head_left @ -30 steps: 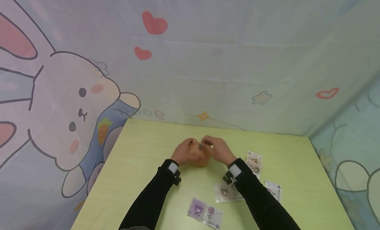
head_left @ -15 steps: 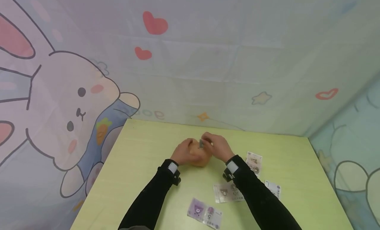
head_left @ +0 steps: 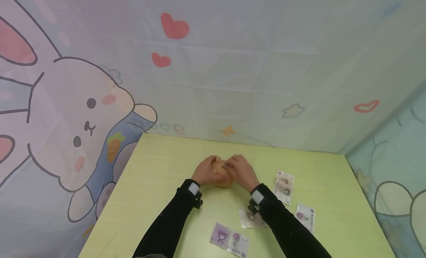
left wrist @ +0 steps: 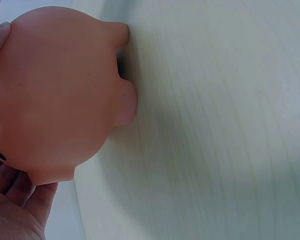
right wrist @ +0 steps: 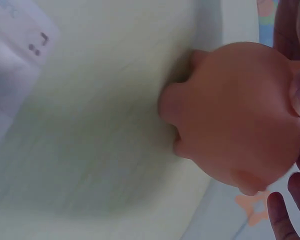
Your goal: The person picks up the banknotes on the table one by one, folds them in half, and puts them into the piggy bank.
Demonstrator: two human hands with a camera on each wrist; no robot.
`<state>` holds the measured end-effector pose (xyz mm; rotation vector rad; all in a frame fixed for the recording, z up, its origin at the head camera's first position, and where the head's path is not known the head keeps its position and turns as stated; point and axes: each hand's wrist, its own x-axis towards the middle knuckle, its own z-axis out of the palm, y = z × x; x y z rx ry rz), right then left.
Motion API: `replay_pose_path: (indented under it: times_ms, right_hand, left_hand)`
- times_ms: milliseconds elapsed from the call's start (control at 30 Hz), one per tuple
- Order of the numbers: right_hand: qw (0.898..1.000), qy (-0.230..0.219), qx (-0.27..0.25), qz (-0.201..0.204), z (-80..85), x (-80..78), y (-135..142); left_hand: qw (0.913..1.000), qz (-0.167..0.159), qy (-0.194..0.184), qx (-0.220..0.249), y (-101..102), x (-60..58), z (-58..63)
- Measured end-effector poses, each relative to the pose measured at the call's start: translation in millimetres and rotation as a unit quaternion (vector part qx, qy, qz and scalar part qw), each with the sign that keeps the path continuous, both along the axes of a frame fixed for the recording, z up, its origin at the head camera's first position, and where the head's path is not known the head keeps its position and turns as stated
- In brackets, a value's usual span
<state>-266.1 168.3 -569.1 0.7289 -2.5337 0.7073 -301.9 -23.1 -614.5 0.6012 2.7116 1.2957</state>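
An orange piggy bank [head_left: 225, 181] stands on the pale yellow table between both hands. My left hand [head_left: 203, 171] grips it from the left side, with fingers by the snout in the left wrist view. At the top of the bank, my right hand [head_left: 243, 171] pinches a small grey-green slip, like a folded banknote [head_left: 224, 166], of which only a tiny bit shows. In the right wrist view, the rounded pig body [right wrist: 235, 110] sits on its short legs, with fingertips [right wrist: 278, 202] spread by its upper part.
Creased purple banknote [head_left: 229, 238] lies at the front of the table [head_left: 159, 169]. A brownish banknote [head_left: 251, 218] is partly under the right forearm. To the right lie another brownish banknote [head_left: 284, 187] and a pale purple one [head_left: 305, 215]. A cartoon-printed backdrop [head_left: 213, 76] rises behind.
The slip stood up from the bank's top half a second ago and now barely shows. My right hand has lowered and its forearm has shifted slightly left. The left hand stays in place.
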Motion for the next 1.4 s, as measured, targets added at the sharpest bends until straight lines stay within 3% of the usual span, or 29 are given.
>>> replay_pose_path:
  times_ms: [300, 533, 800, 1100, 1233, 1400]
  right_hand:
    - [0.999, 0.05, 0.003, 0.001, -7.7, 8.7, 4.3]
    - [0.996, 0.076, 0.037, 0.036, -7.8, 17.2, 6.5]
    - [0.999, 0.023, 0.008, 0.033, -14.7, 18.4, 9.8]
    - [1.0, 0.014, -0.004, 0.011, -7.8, 24.0, 25.9]
    - [1.0, -0.009, -0.005, -0.007, -4.1, 32.9, 35.3]
    - [0.999, -0.03, -0.01, -0.019, -0.8, 54.3, 50.1]
  left_hand:
    - [1.0, 0.001, 0.006, -0.006, 0.8, -0.2, -0.6]
    - [0.9998, 0.003, 0.009, -0.018, 0.4, 2.9, 2.9]
    - [0.9997, -0.001, 0.011, -0.023, 0.6, 5.6, 5.6]
    - [0.9997, -0.016, 0.02, 0.002, 1.8, 0.5, -0.7]
    - [0.9995, -0.022, 0.011, 0.017, 1.5, -1.4, -1.2]
    - [0.9998, -0.01, 0.015, -0.007, 1.4, 1.8, 4.9]
